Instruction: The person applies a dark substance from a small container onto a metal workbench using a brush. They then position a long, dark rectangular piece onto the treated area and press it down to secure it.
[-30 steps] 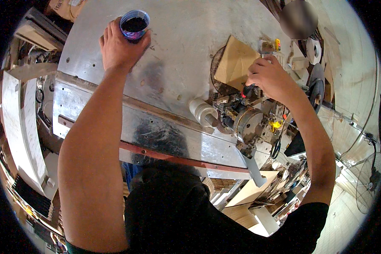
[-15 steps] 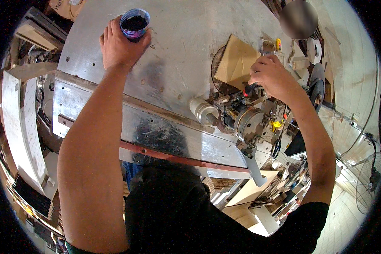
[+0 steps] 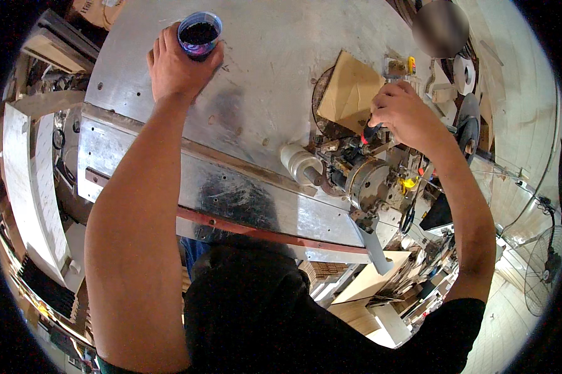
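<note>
Our largest thing is the broad grey metal tabletop (image 3: pixel 262 75), scuffed and dotted with small holes, spreading from near us to the far side. A long reddish strip (image 3: pixel 262 237) runs along its near edge. At the far right of the room, near the wall, we see a wire-caged fan (image 3: pixel 543 268). On the right part of the tabletop, a folded-looking piece of cardboard (image 3: pixel 349 93) lies over a dark round plate (image 3: pixel 321 121), leaving the plate's left rim showing.

Our left hand (image 3: pixel 182 70) is at the far left of the tabletop, thumb and fingers curled around a cup. Our right hand (image 3: pixel 404 113) is at the right, just beside the cardboard, its fingers drawn together on a small tool. Nearer us than that hand sits a round metal drum (image 3: pixel 365 185) amid greasy machine parts, with a pale cylinder (image 3: pixel 298 163) to its left.

The cup (image 3: pixel 198 34) is patterned blue and purple, open on top, with dark contents; we cannot tell whether its base touches the metal. The tool (image 3: pixel 371 132) shows a red-and-black handle slanting down toward the machine parts (image 3: pixel 338 163); its tip is too small to make out.
</note>
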The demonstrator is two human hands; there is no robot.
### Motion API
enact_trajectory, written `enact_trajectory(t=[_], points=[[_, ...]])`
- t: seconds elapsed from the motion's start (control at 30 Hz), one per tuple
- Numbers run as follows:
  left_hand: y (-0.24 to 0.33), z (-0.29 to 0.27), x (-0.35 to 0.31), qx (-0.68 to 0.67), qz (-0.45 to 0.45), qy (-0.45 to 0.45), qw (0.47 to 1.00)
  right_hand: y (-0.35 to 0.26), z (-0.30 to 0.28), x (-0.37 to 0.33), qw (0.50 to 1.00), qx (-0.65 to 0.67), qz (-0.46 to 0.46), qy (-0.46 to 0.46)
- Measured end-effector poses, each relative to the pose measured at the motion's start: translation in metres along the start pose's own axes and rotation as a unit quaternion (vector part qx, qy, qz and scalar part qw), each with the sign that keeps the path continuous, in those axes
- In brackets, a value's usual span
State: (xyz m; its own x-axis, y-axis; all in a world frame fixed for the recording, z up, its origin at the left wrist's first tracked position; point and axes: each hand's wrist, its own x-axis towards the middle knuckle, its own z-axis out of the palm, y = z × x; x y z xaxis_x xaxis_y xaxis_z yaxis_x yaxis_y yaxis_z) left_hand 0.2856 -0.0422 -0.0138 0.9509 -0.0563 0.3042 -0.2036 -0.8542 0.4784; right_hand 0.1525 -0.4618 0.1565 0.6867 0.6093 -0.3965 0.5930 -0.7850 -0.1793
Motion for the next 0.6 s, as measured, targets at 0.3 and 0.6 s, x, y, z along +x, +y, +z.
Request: enact_trajectory(t=[0.3,0.6], points=[[0.000,0.001,0.001,0.001,-0.009,-0.009,1.000,0.002,0.004,-0.002,1.000,-0.013,0.014,0.000],[-0.003,0.001,0.000,-0.006,-0.008,-0.018,1.000,0.002,-0.020,0.004,0.997,0.041,0.071,-0.013]])
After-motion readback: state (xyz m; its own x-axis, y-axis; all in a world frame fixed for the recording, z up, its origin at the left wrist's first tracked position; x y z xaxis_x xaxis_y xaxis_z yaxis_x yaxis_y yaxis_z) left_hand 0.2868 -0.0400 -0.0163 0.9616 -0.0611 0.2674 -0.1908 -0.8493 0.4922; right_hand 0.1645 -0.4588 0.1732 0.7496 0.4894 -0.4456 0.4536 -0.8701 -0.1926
